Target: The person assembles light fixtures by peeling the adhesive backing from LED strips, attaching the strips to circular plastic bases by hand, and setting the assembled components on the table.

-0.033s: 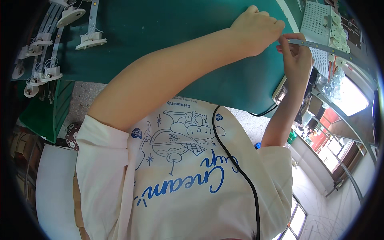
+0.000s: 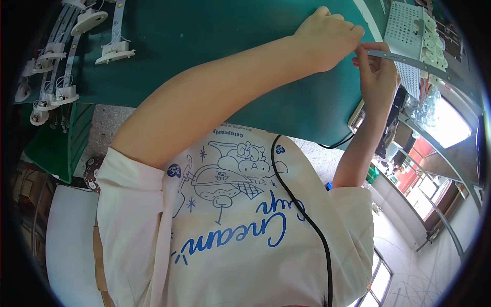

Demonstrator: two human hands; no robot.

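My left arm stretches across the green tabletop (image 2: 245,23) to the upper right. My left hand (image 2: 330,40) is closed there, knuckles up. Its fingertips are hidden, so what they pinch cannot be made out. Right beside it, almost touching, my right hand (image 2: 378,71) grips a narrow LED strip (image 2: 409,60) between thumb and fingers, close to the strip's end. From there the strip runs off to the right, past a white perforated basket (image 2: 404,30).
White round plastic pieces (image 2: 433,51) are stacked by the basket. At far left, several LED strips with white bases (image 2: 115,52) lie over the table, some past its edge. A green bin (image 2: 76,148) stands below. A black cable (image 2: 294,197) crosses my shirt front.
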